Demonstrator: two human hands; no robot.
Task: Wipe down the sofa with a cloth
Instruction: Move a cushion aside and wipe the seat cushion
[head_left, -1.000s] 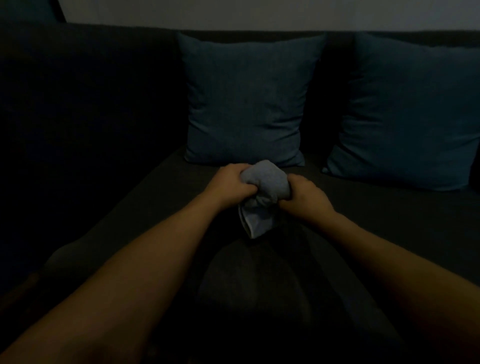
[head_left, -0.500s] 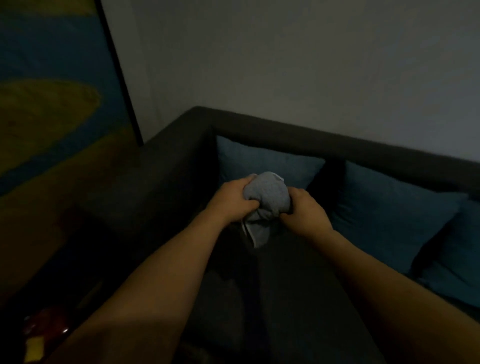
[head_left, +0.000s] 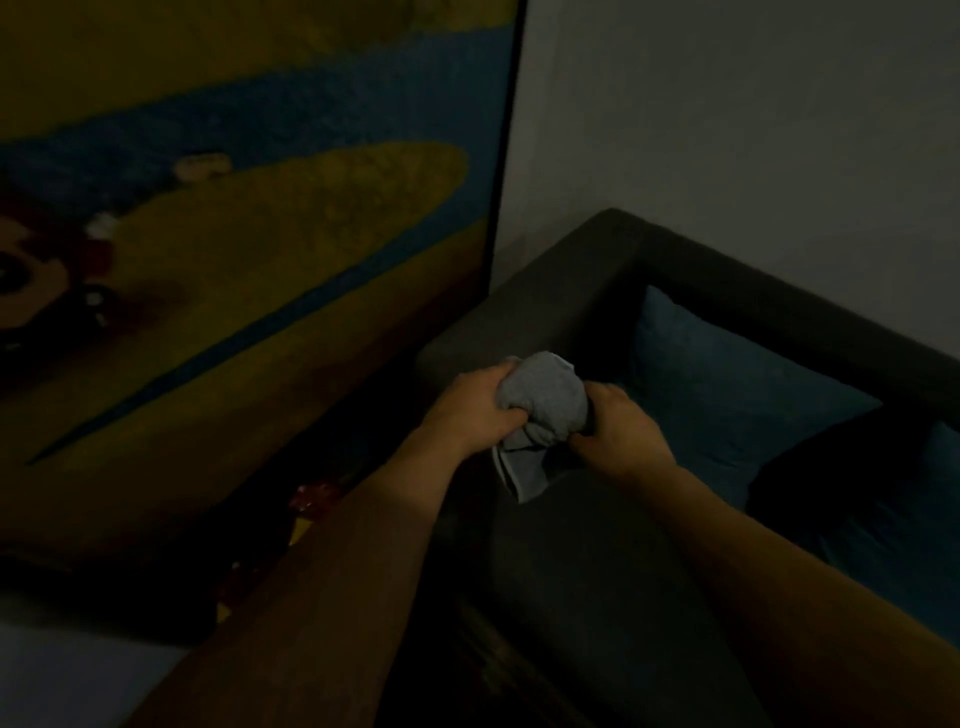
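A bunched grey cloth (head_left: 543, 402) is held in the air in front of me, one loose end hanging down. My left hand (head_left: 472, 408) grips its left side and my right hand (head_left: 618, 434) grips its right side. Behind and below them is the dark grey sofa (head_left: 571, 275), seen at its left armrest corner; the cloth hangs just above the seat beside the armrest. The room is dim.
A blue cushion (head_left: 727, 395) leans on the backrest, with a second one (head_left: 940, 467) at the right edge. A large yellow and blue painting (head_left: 249, 234) stands left of the armrest. Small red and yellow items (head_left: 311, 501) lie on the floor by it.
My view has swung left and up, from the cushions to the sofa's left armrest and the painting. Both hands keep the same grip on the cloth.
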